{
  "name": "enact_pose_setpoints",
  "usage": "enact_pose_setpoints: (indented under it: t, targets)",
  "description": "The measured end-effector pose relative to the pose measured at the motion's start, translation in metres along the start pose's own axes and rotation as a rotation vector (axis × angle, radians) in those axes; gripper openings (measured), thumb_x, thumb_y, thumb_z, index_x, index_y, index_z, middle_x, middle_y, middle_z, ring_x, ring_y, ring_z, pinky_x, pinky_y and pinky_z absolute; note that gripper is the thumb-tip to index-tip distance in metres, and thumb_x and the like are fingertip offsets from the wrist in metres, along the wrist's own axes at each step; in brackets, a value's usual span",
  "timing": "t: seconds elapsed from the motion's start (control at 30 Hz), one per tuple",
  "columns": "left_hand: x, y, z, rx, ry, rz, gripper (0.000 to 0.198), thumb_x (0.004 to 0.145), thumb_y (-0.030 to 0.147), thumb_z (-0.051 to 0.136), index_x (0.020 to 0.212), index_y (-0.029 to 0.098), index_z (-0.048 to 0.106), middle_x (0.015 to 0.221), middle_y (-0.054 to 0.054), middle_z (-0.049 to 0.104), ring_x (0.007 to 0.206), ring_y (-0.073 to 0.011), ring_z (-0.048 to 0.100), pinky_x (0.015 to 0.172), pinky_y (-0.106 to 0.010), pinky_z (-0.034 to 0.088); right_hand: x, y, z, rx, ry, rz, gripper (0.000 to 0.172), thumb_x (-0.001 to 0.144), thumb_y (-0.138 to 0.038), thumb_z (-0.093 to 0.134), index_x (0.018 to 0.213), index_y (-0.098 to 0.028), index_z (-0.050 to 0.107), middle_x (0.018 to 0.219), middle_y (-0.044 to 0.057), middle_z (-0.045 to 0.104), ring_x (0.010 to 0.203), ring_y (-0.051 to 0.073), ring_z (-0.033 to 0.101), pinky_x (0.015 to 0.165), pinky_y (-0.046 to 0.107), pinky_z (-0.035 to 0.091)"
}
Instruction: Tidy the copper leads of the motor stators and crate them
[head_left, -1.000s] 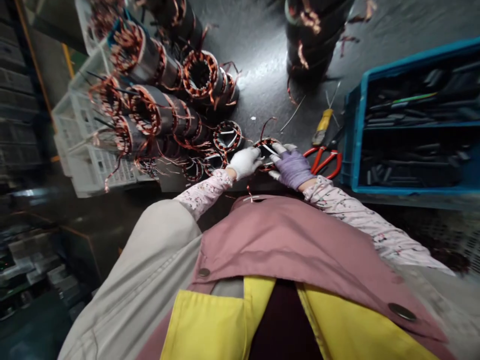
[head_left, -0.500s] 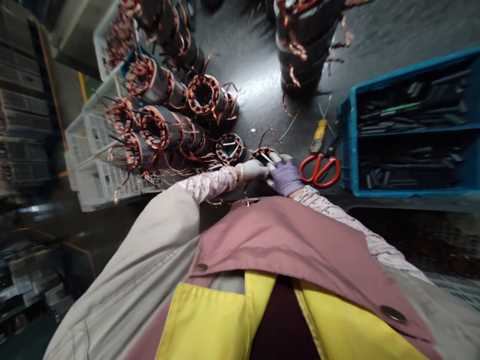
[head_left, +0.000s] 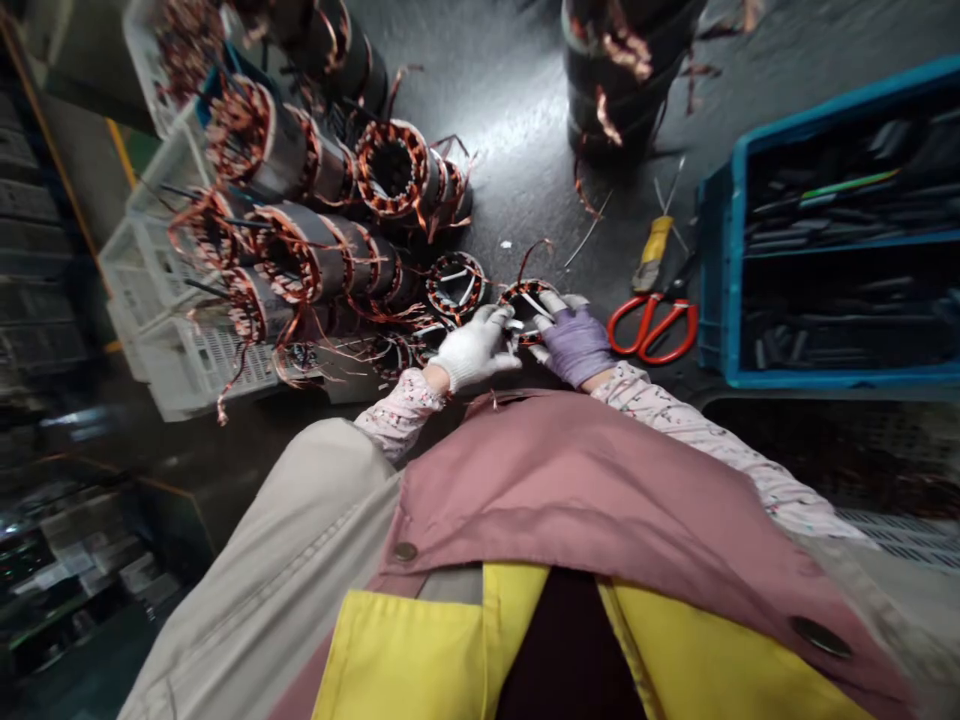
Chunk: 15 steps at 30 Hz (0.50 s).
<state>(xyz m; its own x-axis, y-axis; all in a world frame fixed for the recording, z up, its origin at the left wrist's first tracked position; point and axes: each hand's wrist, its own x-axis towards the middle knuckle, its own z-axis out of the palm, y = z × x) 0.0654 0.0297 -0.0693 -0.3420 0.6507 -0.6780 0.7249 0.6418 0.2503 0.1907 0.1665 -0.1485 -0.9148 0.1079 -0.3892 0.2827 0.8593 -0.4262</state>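
Observation:
A small motor stator (head_left: pixel 519 291) with copper windings stands right in front of me at the table's near edge, a white strip lying across its opening. My right hand (head_left: pixel 576 345), in a purple glove with pale fingertips, grips its right side. My left hand (head_left: pixel 474 350), in a white knitted glove, is at the stator's left with fingers and thumb apart. Whether its fingertips touch the windings is unclear. Beyond the left hand sits a second stator (head_left: pixel 456 285) with white strips across its opening. A copper lead (head_left: pixel 531 255) sticks up from the nearer stator.
Red-handled scissors (head_left: pixel 651 328) and a yellow-handled tool (head_left: pixel 655 245) lie to the right, beside a blue divided bin (head_left: pixel 739 230) of dark sleeves. Stacked stators (head_left: pixel 390 170) crowd the left by white plastic baskets (head_left: pixel 199 360). Another stator stack (head_left: pixel 611 125) stands at the back.
My left hand has drawn back from the stator and right hand, toward the left, and its fingers have spread. My right hand stays at the stator. The view has shifted slightly.

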Motion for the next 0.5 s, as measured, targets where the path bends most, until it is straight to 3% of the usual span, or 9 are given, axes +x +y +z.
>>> enact_pose_setpoints:
  t: [0.1, 0.23, 0.37, 0.5]
  targets:
    - [0.01, 0.013, 0.004, 0.127, -0.096, 0.028, 0.081, 0.085, 0.048, 0.072, 0.153, 0.017, 0.043, 0.151, -0.018, 0.051, 0.124, -0.0303, 0.064, 0.095, -0.034, 0.054, 0.0, -0.001, -0.003, 0.015, -0.023, 0.001, 0.046, 0.093, -0.035, 0.058, 0.136, -0.019, 0.063, 0.166, 0.013, 0.034, 0.138, 0.04, 0.038, 0.093, 0.049, 0.05]
    - [0.034, 0.015, 0.005, 0.246, -0.089, -0.008, 0.039, 0.098, 0.03, 0.05, 0.132, 0.02, 0.066, 0.126, -0.013, 0.068, 0.11, -0.0259, 0.07, 0.088, -0.033, 0.053, 0.001, -0.004, -0.008, 0.046, -0.017, -0.005, 0.049, 0.092, -0.034, 0.059, 0.138, -0.017, 0.062, 0.166, 0.013, 0.033, 0.139, 0.042, 0.038, 0.093, 0.049, 0.051]
    - [0.046, 0.018, 0.0, 0.255, -0.089, -0.023, 0.038, 0.1, 0.03, 0.045, 0.125, 0.017, 0.071, 0.118, -0.014, 0.073, 0.109, -0.026, 0.07, 0.091, -0.033, 0.051, 0.002, -0.003, -0.007, 0.089, -0.005, -0.023, 0.047, 0.09, -0.035, 0.06, 0.133, -0.018, 0.065, 0.166, 0.012, 0.033, 0.139, 0.045, 0.039, 0.091, 0.051, 0.052]
    - [0.05, 0.03, -0.008, 0.393, -0.181, 0.021, 0.036, 0.096, 0.017, 0.046, 0.118, 0.011, 0.074, 0.116, -0.021, 0.073, 0.109, -0.0316, 0.071, 0.092, -0.039, 0.051, 0.004, 0.002, 0.0, 0.129, 0.038, -0.043, 0.049, 0.089, -0.034, 0.059, 0.135, -0.015, 0.063, 0.167, 0.015, 0.032, 0.139, 0.045, 0.039, 0.093, 0.053, 0.051]
